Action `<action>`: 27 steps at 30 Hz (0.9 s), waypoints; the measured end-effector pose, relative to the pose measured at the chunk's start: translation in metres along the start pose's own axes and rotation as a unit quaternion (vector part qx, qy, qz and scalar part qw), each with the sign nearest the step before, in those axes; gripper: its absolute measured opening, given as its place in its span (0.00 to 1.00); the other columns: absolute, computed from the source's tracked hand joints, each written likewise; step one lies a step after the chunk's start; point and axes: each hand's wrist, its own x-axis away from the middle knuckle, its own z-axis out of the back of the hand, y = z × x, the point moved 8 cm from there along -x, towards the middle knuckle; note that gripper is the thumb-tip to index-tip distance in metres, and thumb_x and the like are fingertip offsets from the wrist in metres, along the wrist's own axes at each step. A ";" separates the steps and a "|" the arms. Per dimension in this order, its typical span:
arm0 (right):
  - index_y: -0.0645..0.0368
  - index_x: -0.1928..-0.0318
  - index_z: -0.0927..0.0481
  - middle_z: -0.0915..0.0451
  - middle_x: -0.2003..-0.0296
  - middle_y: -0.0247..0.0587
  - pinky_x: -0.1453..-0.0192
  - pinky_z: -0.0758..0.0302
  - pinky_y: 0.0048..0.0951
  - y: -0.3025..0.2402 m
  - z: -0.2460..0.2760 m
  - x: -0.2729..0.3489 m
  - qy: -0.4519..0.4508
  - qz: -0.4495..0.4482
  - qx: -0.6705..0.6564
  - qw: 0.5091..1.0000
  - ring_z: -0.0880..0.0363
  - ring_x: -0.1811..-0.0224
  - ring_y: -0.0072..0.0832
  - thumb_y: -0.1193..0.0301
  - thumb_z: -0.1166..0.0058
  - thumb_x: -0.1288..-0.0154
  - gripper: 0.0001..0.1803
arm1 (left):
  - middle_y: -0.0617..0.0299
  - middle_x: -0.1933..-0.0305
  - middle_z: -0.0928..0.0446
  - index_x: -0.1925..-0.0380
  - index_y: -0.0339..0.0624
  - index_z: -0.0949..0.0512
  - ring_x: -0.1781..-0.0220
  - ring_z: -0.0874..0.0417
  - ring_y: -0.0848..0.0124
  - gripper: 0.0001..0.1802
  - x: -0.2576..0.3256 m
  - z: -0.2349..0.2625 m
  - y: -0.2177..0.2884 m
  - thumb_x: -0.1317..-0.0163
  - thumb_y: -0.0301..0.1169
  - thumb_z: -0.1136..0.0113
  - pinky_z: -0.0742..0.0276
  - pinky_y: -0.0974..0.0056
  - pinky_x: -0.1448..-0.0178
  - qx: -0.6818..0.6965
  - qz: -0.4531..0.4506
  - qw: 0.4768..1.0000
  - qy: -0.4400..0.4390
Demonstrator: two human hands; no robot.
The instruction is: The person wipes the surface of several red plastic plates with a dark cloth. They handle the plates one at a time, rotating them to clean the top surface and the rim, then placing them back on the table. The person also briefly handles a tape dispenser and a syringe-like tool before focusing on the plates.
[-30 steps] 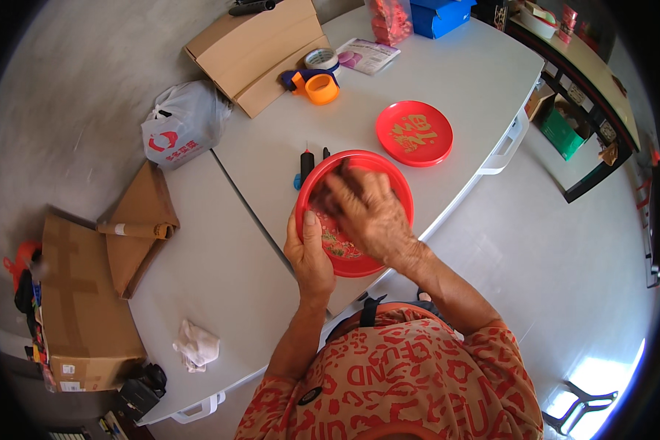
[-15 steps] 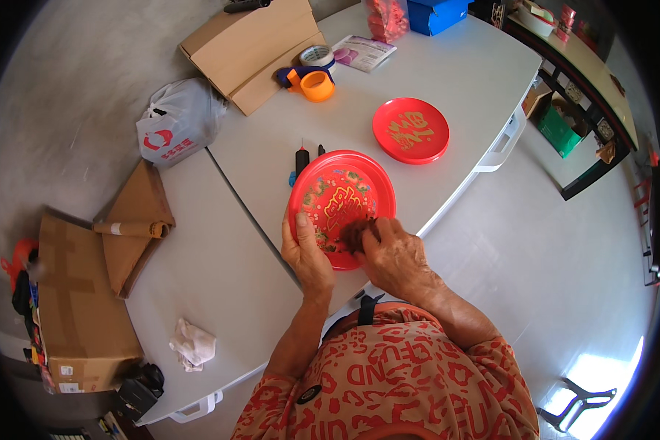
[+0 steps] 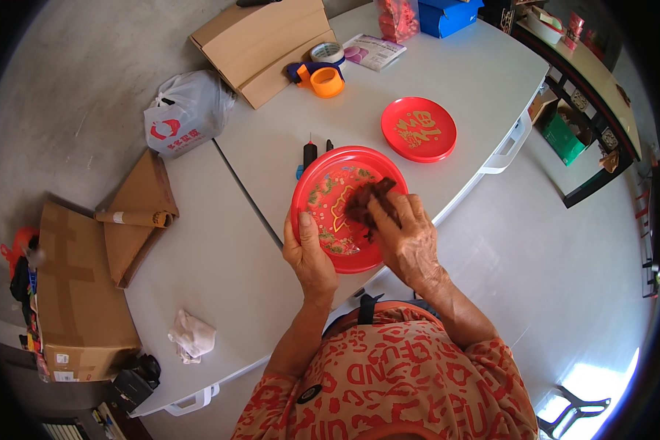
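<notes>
A round red tray [image 3: 323, 192] with a flower pattern and gold lettering is held up over the table's near edge. My left hand [image 3: 309, 253] grips its left rim, thumb on top and the other fingers mostly hidden beneath. In my right hand [image 3: 411, 238] is a crumpled dark brown cloth [image 3: 372, 204], pressed against the right part of the tray's inner face. Beyond the tray, a red plate [image 3: 418, 129] with gold lettering lies on the table. A dark screwdriver-like tool [image 3: 310, 155] rests just past the tray's far left rim.
On the grey table [image 3: 198, 257] lie a pale crumpled cloth [image 3: 192, 336], a tape dispenser [image 3: 323, 81], a packet [image 3: 374, 51] and a blue box [image 3: 447, 16]. A plastic bag [image 3: 187, 117] and cardboard boxes [image 3: 84, 279] line the left side.
My right hand has moved the brown cloth up and to the right across the tray's face. The left hand keeps its grip on the rim.
</notes>
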 end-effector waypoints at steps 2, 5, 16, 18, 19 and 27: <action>0.58 0.53 0.18 0.25 0.56 0.45 0.58 0.21 0.37 -0.010 0.001 0.008 0.007 0.028 -0.033 0.999 0.25 0.56 0.39 0.76 0.41 0.57 0.24 | 0.58 0.52 0.22 0.47 0.32 0.28 0.53 0.22 0.75 0.18 0.001 -0.003 0.006 0.26 0.36 0.55 0.25 0.69 0.47 -0.005 -0.012 1.000 -0.015; 0.58 0.55 0.16 0.25 0.57 0.44 0.59 0.22 0.36 -0.015 0.006 0.009 0.024 0.037 -0.050 0.998 0.24 0.58 0.38 0.74 0.42 0.57 0.22 | 0.59 0.53 0.22 0.48 0.33 0.28 0.54 0.22 0.76 0.18 0.003 -0.003 0.003 0.26 0.37 0.55 0.25 0.69 0.48 -0.030 -0.001 0.999 -0.012; 0.58 0.56 0.17 0.26 0.55 0.46 0.53 0.25 0.40 -0.010 0.026 -0.013 0.030 0.013 -0.042 0.999 0.27 0.53 0.42 0.70 0.32 0.60 0.24 | 0.61 0.54 0.23 0.47 0.33 0.27 0.55 0.25 0.78 0.20 0.012 -0.021 0.004 0.25 0.39 0.56 0.27 0.70 0.49 -0.013 0.015 0.998 -0.053; 0.56 0.59 0.16 0.26 0.55 0.45 0.56 0.24 0.38 -0.020 0.021 -0.006 0.052 0.077 -0.067 0.993 0.26 0.55 0.42 0.69 0.32 0.61 0.22 | 0.61 0.53 0.23 0.48 0.33 0.27 0.53 0.25 0.77 0.20 0.013 -0.021 0.003 0.25 0.40 0.56 0.28 0.70 0.48 -0.025 0.018 0.998 -0.058; 0.56 0.59 0.15 0.26 0.55 0.45 0.58 0.23 0.38 -0.025 0.017 -0.002 0.056 0.105 -0.082 0.990 0.26 0.56 0.41 0.69 0.33 0.61 0.22 | 0.60 0.53 0.23 0.48 0.34 0.27 0.52 0.24 0.76 0.20 0.014 -0.020 0.001 0.26 0.40 0.56 0.28 0.69 0.47 -0.025 0.025 0.998 -0.060; 0.57 0.53 0.18 0.27 0.56 0.47 0.61 0.24 0.38 0.001 0.022 -0.021 0.099 -0.026 -0.029 0.994 0.26 0.58 0.41 0.74 0.36 0.60 0.26 | 0.59 0.52 0.23 0.46 0.33 0.27 0.53 0.25 0.75 0.22 0.022 -0.030 0.001 0.25 0.41 0.59 0.28 0.70 0.48 0.007 0.037 0.996 -0.082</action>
